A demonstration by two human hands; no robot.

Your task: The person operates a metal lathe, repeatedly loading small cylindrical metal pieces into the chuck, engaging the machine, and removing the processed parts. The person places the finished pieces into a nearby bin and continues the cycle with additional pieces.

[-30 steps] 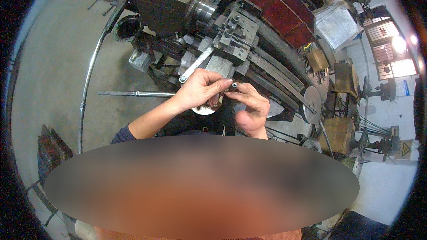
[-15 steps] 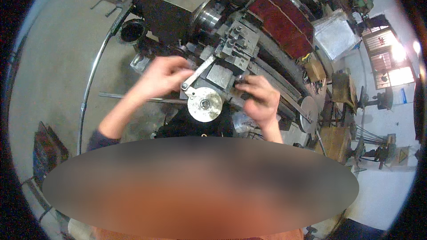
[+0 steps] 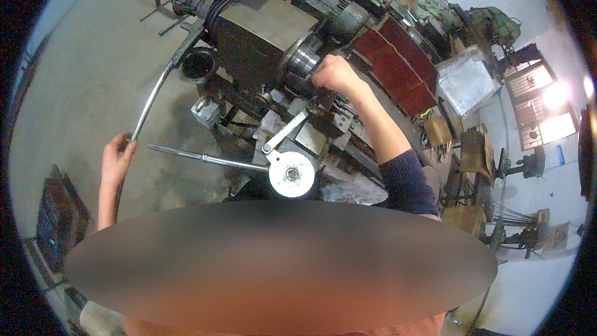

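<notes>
On the left, my left hand (image 3: 117, 158) is closed around the long metal lever (image 3: 152, 96), which runs up to the back end of the lathe's headstock (image 3: 261, 28). My right hand (image 3: 336, 76) is at the face of the round steel chuck (image 3: 303, 61), its fingers bent and pressed together. Whatever they may hold is hidden behind them. Below that hand sits the tool post (image 3: 336, 121) on the slide, partly covered by my wrist. Nearer to me are a flat crank arm (image 3: 287, 130) and a round metal disc (image 3: 291, 174), with neither hand on them.
A straight metal bar (image 3: 208, 159) juts left from beside the disc. Behind the chuck stand a motor (image 3: 339, 15) and a dark red panel (image 3: 398, 62). A silvery sheet-covered block (image 3: 467, 81) is at the right. Dark plates (image 3: 62, 211) lean at the far left.
My left hand has gone from beside the crank arm out left onto the long lever. My right hand has moved from right of the slide up to the chuck. The view has shifted slightly.
</notes>
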